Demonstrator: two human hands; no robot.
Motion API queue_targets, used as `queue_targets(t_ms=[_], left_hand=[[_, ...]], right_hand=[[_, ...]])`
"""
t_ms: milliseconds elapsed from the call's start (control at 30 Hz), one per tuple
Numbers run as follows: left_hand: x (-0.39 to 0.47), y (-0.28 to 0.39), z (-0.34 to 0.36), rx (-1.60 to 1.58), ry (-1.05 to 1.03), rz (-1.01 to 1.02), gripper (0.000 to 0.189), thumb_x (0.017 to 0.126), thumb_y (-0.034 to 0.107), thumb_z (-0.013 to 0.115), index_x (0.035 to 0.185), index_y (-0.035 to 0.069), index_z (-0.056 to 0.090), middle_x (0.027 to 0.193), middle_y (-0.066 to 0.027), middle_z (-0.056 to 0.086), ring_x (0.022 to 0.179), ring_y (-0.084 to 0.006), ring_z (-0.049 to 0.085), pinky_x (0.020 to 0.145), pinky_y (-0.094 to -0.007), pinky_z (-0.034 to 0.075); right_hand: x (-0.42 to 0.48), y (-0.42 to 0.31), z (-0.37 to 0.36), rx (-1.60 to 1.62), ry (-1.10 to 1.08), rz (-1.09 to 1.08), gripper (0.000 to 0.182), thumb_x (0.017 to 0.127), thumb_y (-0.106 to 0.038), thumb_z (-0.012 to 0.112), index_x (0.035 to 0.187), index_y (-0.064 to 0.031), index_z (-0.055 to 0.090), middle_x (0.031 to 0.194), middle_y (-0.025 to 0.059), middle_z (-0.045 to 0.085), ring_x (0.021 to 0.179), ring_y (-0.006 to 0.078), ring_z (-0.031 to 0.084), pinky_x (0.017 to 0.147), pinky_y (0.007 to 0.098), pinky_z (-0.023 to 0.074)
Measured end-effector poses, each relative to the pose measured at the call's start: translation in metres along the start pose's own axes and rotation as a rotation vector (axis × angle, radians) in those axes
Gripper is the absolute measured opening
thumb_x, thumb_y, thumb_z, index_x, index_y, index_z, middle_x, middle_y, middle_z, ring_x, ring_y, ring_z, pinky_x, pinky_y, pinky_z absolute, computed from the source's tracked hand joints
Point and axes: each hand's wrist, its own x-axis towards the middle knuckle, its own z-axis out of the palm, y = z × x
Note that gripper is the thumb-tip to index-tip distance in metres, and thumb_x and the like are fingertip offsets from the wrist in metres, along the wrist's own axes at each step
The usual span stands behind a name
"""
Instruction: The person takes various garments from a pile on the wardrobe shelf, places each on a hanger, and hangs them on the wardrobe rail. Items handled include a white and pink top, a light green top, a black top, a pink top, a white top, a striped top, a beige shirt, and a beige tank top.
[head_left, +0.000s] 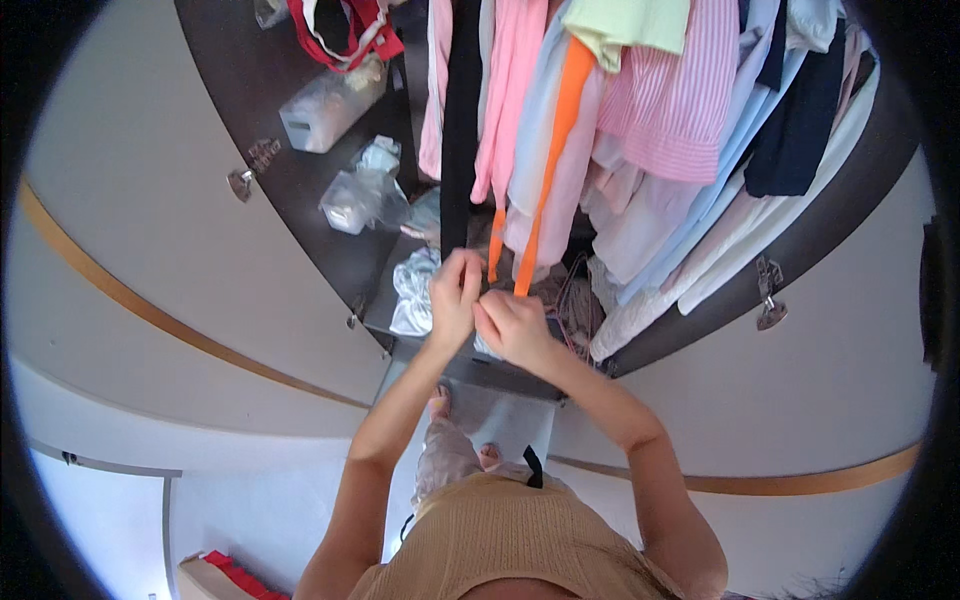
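My right hand (517, 326) is closed around the lower part of a long orange strap (551, 165), which hangs down among the clothes in an open wardrobe. My left hand (454, 296), its fingers curled, is right beside it. Whether it grips anything is hidden by the fingers. Just above it ends a long black garment (459, 127). A shorter orange strap end (496, 246) dangles between the hands, below a pink garment (510, 105). Over the long strap's upper end lies a pale yellow-green garment (630, 26).
Open wardrobe doors flank me, the left door (172, 210) and the right door (750, 405). On the left shelves are a clear plastic bin (334, 109), a plastic bag (364, 199) and a shiny white cloth (414, 292). A pink striped garment (667, 112) hangs to the right.
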Motion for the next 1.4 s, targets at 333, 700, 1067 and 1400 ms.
queue_targets(t_ms=[333, 700, 1067, 1400], left_hand=[[-0.227, -0.187, 0.013, 0.185, -0.298, -0.515, 0.015, 0.090, 0.016, 0.055, 0.089, 0.004, 0.064, 0.069, -0.0111, 0.065, 0.061, -0.0239, 0.064, 0.057, -0.0354, 0.049], [-0.244, -0.327, -0.015, 0.368, -0.188, -0.633, 0.012, 0.087, 0.014, 0.056, 0.094, 0.008, 0.065, 0.082, -0.0135, 0.066, 0.074, -0.0315, 0.064, 0.066, -0.0408, 0.051], [-0.130, -0.436, -0.009, 0.856, -0.408, -0.574, 0.067, 0.081, 0.024, 0.067, 0.142, 0.029, 0.039, 0.149, -0.0215, 0.026, 0.136, -0.0421, 0.025, 0.105, -0.0550, 0.032], [-0.134, -0.481, -0.038, 1.352, -0.463, -0.661, 0.028, 0.091, 0.023, 0.052, 0.118, 0.020, 0.057, 0.115, -0.0041, 0.059, 0.114, -0.0244, 0.052, 0.098, -0.0464, 0.035]], right_hand=[[-0.258, 0.118, 0.090, -0.215, -0.208, 0.704, 0.009, 0.087, -0.013, 0.060, 0.088, -0.0045, 0.061, 0.076, 0.0148, 0.062, 0.069, 0.0372, 0.061, 0.062, 0.0457, 0.0486], [-0.367, 0.269, 0.111, -0.912, -0.762, 1.199, 0.021, 0.087, -0.020, 0.063, 0.105, -0.0092, 0.063, 0.111, 0.0112, 0.062, 0.099, 0.0272, 0.060, 0.084, 0.0425, 0.0498], [-0.349, 0.271, 0.075, -0.841, -0.162, 0.637, 0.007, 0.086, -0.011, 0.062, 0.087, -0.0056, 0.058, 0.070, 0.0085, 0.059, 0.049, 0.0244, 0.048, 0.063, 0.0339, 0.0400], [-0.308, 0.227, 0.059, -0.652, -0.254, 0.262, 0.019, 0.083, -0.005, 0.065, 0.101, -0.0034, 0.060, 0.076, 0.0096, 0.064, 0.063, 0.0229, 0.061, 0.068, 0.0345, 0.0422]])
